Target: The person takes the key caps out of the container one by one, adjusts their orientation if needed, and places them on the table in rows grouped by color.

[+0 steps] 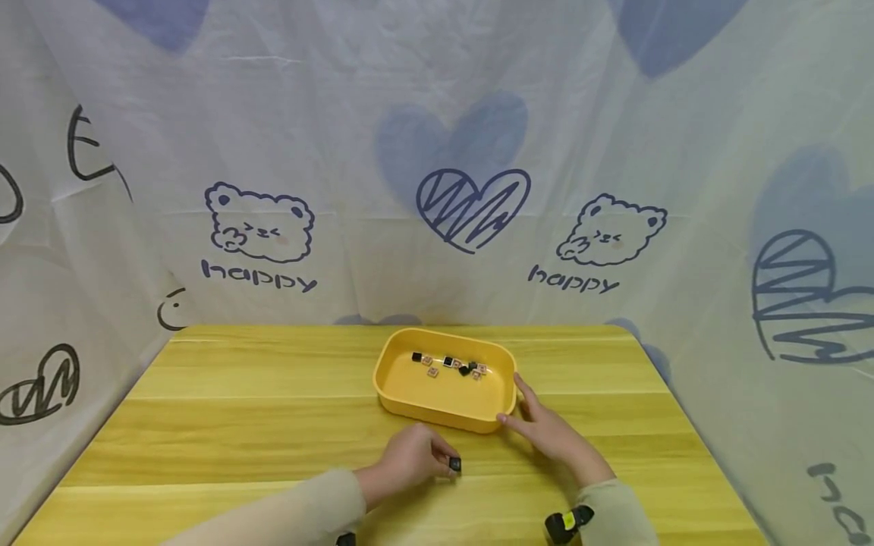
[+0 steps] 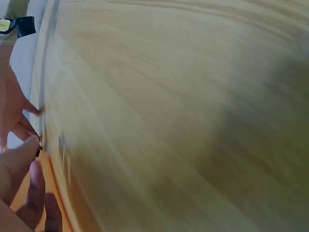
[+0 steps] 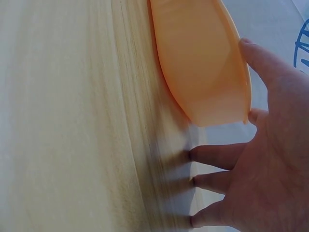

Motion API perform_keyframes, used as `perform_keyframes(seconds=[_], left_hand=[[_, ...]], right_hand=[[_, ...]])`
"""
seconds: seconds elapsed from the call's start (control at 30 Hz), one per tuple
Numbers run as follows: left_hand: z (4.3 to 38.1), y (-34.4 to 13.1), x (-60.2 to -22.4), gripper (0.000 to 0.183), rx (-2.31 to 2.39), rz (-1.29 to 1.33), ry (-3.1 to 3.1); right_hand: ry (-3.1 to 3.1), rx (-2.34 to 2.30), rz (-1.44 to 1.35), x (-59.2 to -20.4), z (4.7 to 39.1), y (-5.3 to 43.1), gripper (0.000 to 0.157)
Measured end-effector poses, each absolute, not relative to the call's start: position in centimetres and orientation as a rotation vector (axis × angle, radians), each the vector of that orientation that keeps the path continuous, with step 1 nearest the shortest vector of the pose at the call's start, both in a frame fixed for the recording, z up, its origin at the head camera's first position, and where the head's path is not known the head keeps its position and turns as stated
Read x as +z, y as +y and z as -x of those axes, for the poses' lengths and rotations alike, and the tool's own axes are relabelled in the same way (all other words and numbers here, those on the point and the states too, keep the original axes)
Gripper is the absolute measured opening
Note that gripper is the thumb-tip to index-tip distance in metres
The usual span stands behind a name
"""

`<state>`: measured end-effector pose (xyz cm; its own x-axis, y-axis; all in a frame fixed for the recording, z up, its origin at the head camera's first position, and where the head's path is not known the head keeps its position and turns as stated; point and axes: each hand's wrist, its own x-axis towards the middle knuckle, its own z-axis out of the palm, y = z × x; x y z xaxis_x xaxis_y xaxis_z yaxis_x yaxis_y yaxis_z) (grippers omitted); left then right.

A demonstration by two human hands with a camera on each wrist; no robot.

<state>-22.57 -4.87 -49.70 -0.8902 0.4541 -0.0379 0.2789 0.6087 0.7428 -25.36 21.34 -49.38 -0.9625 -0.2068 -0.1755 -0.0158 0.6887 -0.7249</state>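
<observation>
My left hand [image 1: 413, 459] pinches a small black square piece [image 1: 455, 464] between thumb and fingers, low over the table in front of the tray. In the left wrist view the left hand [image 2: 26, 188] is at the lower left edge, and its fingers mostly hide the piece. My right hand [image 1: 549, 432] is at the right end of the yellow tray [image 1: 437, 415], thumb on the rim by the near corner. The right wrist view shows the right hand [image 3: 285, 140] with straight, spread fingers, thumb and index finger touching the tray's rim.
Inside the tray lie several small black pieces [image 1: 464, 371] and several pale pinkish square pieces [image 1: 433, 372]. A wooden table [image 1: 259, 425] bears the tray near its back edge. Behind it hangs a white cloth [image 1: 355, 258] with blue hearts and bear drawings.
</observation>
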Motion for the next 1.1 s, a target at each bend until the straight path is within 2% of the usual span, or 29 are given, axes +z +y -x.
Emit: perform_keyframes(seconds=[0.4, 1.1], left_hand=[[22.46, -4.0, -49.56, 0.02, 0.943, -0.529, 2.712], [22.65, -4.11, -49.8, 0.024, 0.915, -0.592, 2.683]], right_hand=[[2.656, -1.131, 0.176, -49.15, 25.15, 21.23, 0.087], [2.665, -1.12, 0.179, -49.38, 25.21, 21.41, 0.087]])
